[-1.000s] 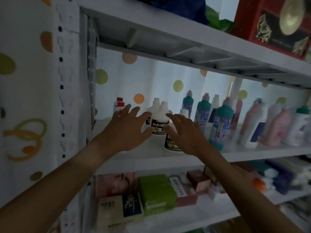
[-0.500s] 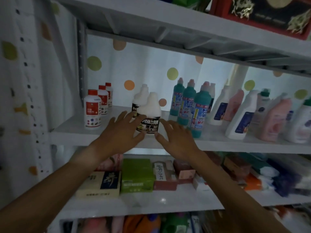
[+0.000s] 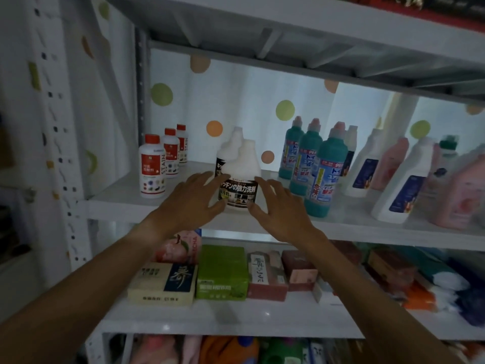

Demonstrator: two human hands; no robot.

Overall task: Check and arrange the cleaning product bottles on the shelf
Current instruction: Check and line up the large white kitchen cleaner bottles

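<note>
A white bottle with a black label [image 3: 242, 179] stands upright near the front of the white shelf [image 3: 126, 206], with a second like it [image 3: 227, 151] right behind. My left hand [image 3: 194, 200] lies against its left side and my right hand [image 3: 278, 206] against its right side, fingers spread and fairly straight, thumbs at the label's lower corners. Three red-capped white bottles [image 3: 152, 166] stand in a row at the far left. Teal bottles with pink caps [image 3: 324, 172] stand to the right.
White and pink bottles [image 3: 399, 185] fill the shelf's right end. The shelf below holds boxed soaps, among them a green box [image 3: 222, 271] and a cream box [image 3: 162, 282]. A perforated white upright [image 3: 60, 153] bounds the left. The upper shelf [image 3: 288, 30] hangs low overhead.
The view has dropped and shifted, revealing the red-capped bottles at the left. Both hands have closed in on the front white bottle from either side and now touch it.
</note>
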